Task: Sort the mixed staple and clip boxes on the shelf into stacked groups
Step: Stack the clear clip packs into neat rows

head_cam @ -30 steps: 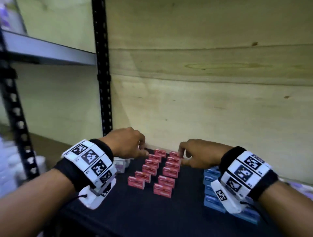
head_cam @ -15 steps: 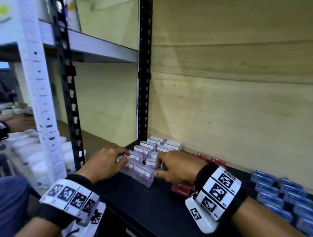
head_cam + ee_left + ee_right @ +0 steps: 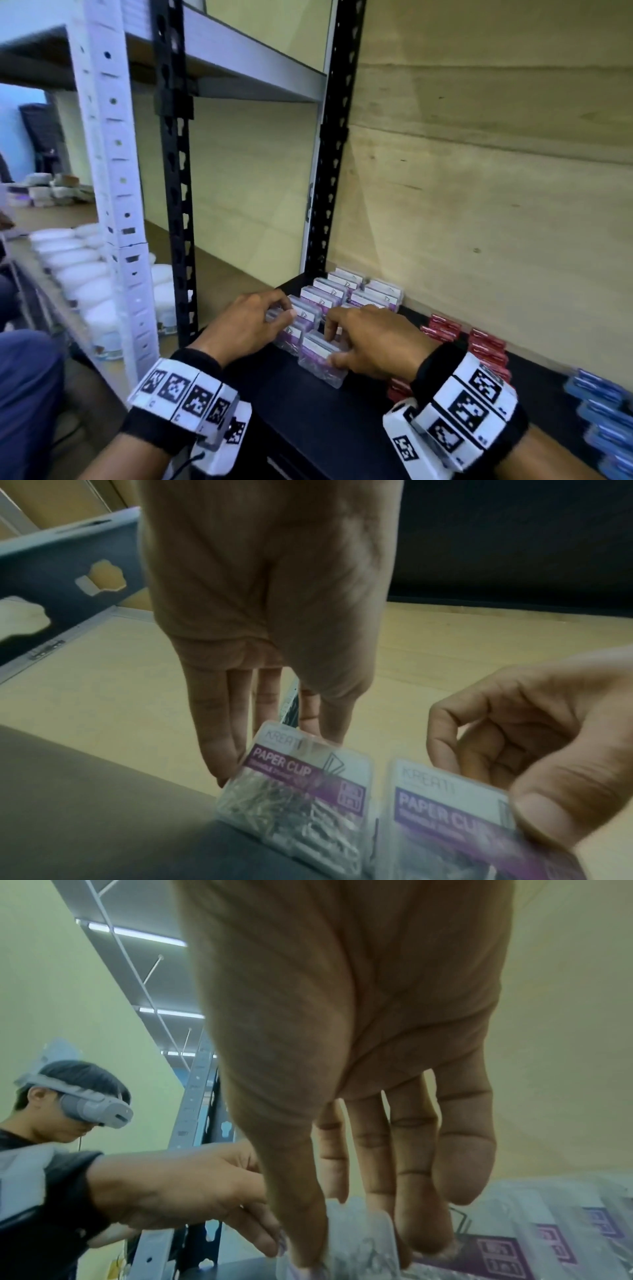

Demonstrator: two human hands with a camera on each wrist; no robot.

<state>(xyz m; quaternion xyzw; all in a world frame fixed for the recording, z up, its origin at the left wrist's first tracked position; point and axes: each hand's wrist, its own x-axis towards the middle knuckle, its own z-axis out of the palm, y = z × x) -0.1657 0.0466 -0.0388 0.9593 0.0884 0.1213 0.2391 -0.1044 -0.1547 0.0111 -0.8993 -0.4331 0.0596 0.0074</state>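
Against the plywood-backed black shelf (image 3: pixel 308 421), both hands pinch clear plastic paper-clip boxes with purple labels (image 3: pixel 346 294), left hand (image 3: pixel 246 325) one, right hand (image 3: pixel 373 337) another, seemingly squaring that group; stacking likely follows.

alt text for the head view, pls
Both hands grip clear paper clip boxes at the front of a two-row group on a black shelf: left hand, right hand. Red boxes and blue boxes sit further right.

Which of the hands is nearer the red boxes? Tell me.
Right. The right hand grips a paper clip box just beside the red boxes; the left hand is farther off, across the clip boxes.
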